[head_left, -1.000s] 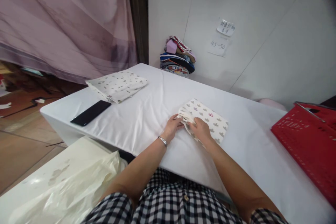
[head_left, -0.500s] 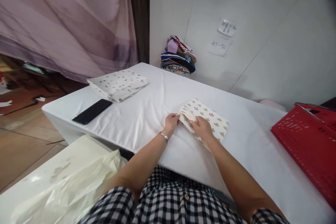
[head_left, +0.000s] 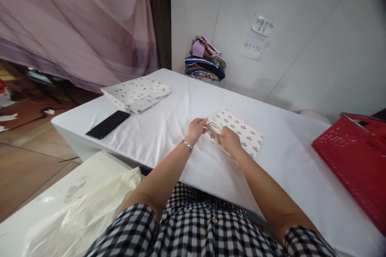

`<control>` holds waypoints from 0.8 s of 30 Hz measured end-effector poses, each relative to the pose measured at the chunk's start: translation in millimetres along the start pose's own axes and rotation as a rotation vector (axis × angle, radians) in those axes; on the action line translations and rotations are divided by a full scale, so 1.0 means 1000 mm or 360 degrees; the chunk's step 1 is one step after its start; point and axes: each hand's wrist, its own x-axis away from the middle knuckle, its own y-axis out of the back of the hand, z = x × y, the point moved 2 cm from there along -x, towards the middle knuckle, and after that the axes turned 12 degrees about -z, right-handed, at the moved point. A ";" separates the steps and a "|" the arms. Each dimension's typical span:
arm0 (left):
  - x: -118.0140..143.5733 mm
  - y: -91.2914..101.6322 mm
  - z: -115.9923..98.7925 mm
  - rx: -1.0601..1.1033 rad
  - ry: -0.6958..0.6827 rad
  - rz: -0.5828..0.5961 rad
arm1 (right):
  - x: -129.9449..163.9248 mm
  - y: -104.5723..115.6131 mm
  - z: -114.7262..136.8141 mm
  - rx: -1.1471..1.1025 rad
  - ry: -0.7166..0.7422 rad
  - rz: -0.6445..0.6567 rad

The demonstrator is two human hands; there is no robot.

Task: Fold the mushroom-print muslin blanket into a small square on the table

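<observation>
A folded cream cloth [head_left: 245, 135] with grey mouse-head shapes and a few red marks lies on the white-covered table [head_left: 271, 184] in front of me. My left hand [head_left: 197, 128] pinches its near left corner between thumb and fingers; a bracelet circles that wrist. My right hand [head_left: 230, 141] grips the layered near edge, fingers partly hidden by the cloth. Between the two hands the folded layers show bunched. Farther left on the table lies another folded white cloth [head_left: 137, 93] with a small dark print.
A black phone [head_left: 108, 124] lies at the table's left edge. On the right stands a red plastic basket [head_left: 356, 160]. A stack of folded fabrics [head_left: 205, 60] sits by the wall at the back. A plastic bag [head_left: 87, 213] rests on a lower white surface at left.
The near edge of the cloth has turned so that a red mark now shows between my hands. My left fingers have shifted slightly at the corner. The view has tilted a little.
</observation>
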 end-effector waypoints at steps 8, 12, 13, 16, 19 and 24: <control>-0.016 0.013 0.014 -0.0539 -0.0320 -0.0220 | -0.005 -0.005 -0.010 -0.0129 -0.0067 -0.0061; -0.016 -0.004 0.014 -0.0309 -0.0067 -0.0025 | -0.007 -0.002 -0.011 -0.0156 -0.0080 -0.0090; -0.015 -0.006 0.012 -0.0228 0.0026 0.0045 | -0.007 0.001 -0.013 -0.0169 -0.0098 -0.0104; -0.006 -0.006 0.006 -0.0059 0.0207 0.0220 | -0.007 0.011 -0.018 -0.0186 -0.0152 -0.0187; 0.011 -0.002 0.003 0.0097 0.0284 0.0327 | -0.001 0.015 -0.013 -0.0160 -0.0114 -0.0213; 0.031 0.005 0.006 0.0232 0.0275 0.0163 | 0.018 0.005 0.014 -0.0002 0.0142 -0.0117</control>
